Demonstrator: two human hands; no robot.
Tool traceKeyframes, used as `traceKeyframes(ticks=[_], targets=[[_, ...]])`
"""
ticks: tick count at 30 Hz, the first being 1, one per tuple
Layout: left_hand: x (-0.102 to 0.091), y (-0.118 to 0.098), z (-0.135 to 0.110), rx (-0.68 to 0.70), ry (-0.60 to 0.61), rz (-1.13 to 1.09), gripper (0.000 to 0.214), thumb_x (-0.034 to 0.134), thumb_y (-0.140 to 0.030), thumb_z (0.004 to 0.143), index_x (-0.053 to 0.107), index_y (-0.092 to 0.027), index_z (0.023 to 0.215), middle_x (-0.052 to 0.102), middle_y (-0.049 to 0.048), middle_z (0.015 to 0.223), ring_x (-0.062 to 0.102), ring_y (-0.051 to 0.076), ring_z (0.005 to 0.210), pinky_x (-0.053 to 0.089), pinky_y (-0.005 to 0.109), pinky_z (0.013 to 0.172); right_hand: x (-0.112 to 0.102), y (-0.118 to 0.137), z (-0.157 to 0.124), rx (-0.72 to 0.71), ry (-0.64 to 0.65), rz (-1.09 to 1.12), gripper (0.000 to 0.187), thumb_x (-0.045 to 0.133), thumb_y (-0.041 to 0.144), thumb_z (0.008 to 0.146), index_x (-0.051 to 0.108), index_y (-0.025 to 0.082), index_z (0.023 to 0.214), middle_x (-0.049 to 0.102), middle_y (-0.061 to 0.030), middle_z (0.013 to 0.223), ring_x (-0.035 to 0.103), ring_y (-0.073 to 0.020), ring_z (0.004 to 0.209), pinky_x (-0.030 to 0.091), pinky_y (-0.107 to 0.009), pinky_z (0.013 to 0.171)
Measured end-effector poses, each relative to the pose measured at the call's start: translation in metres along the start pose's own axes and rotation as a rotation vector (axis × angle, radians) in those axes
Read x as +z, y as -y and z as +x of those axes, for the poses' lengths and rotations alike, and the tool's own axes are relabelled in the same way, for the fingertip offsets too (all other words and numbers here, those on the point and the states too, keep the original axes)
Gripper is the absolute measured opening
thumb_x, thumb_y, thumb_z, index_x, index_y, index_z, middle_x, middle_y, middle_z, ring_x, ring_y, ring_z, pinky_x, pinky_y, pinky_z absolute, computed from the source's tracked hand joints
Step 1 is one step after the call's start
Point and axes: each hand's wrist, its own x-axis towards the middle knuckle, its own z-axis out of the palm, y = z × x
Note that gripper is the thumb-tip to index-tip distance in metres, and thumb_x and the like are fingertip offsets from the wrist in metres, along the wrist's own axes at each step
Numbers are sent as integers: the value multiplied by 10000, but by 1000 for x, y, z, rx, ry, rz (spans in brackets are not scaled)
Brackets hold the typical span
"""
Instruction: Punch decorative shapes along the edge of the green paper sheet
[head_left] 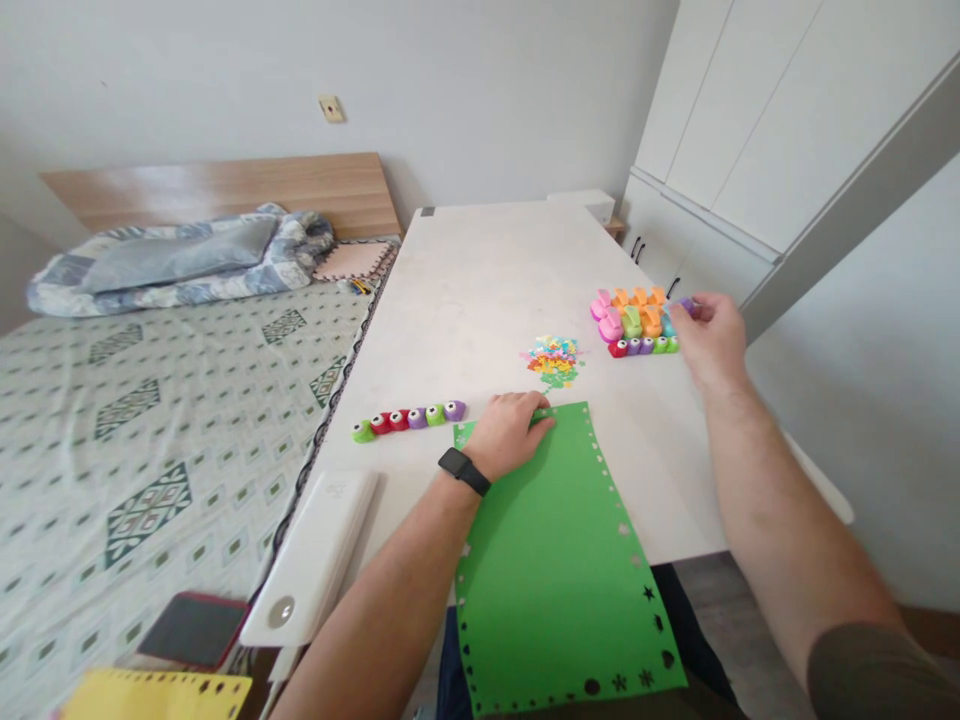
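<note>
A sheet of green paper [555, 550] with small shapes punched along its borders lies on the table, its near end reaching past the table edge. My left hand [514, 430], wearing a black watch, is curled over the sheet's far edge and holds it. At the right, my right hand [709, 335] pinches a purple craft punch [686, 305], partly covered by the fingers. It is beside a cluster of pink, orange and green punches [632, 320], with a row of small punches [646, 346] in front. Left of the paper stands another row of small punches [409, 417].
Colourful paper cutouts [556, 360] are heaped beyond the sheet on the white table [495, 280]. A long white device [315, 560] lies at the table's left edge. On the bed [187, 420] rest a phone [193, 628] and punched yellow paper [157, 695]. White cabinets [720, 130] stand at right.
</note>
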Motion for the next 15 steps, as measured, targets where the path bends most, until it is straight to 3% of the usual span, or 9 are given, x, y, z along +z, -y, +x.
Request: traceKeyframes(ticks=[1, 3, 8, 15], targets=[[0, 0, 0, -1, -2, -1, 175, 605, -335, 955, 651, -209, 1068, 746, 58, 1010, 690, 227, 946, 517, 369, 882, -4, -14, 9, 30, -132, -50, 562, 667, 506, 848, 582, 159, 1282, 707, -139, 1075, 671, -262, 937, 525, -380, 815], [0, 1, 0, -4, -7, 1, 175, 606, -334, 954, 653, -207, 1065, 745, 58, 1002, 690, 227, 942, 519, 369, 882, -10, -40, 23, 98, -165, -156, 472, 719, 443, 778, 672, 164, 1156, 733, -118, 1004, 681, -268, 878, 522, -387, 782], [1, 1, 0, 7, -8, 4, 169, 602, -325, 955, 653, -208, 1066, 744, 61, 1013, 691, 228, 955, 517, 369, 897, -13, -81, 33, 114, 136, -323, 372, 737, 380, 721, 786, 195, 1040, 771, -80, 968, 695, -276, 903, 503, -371, 800], [2, 1, 1, 12, -2, 13, 185, 599, -333, 959, 648, -204, 1082, 743, 57, 1009, 689, 232, 955, 513, 377, 891, -9, -86, 36, 97, 156, -389, 441, 729, 400, 729, 781, 184, 1110, 776, -113, 1051, 697, -283, 956, 501, -371, 834]])
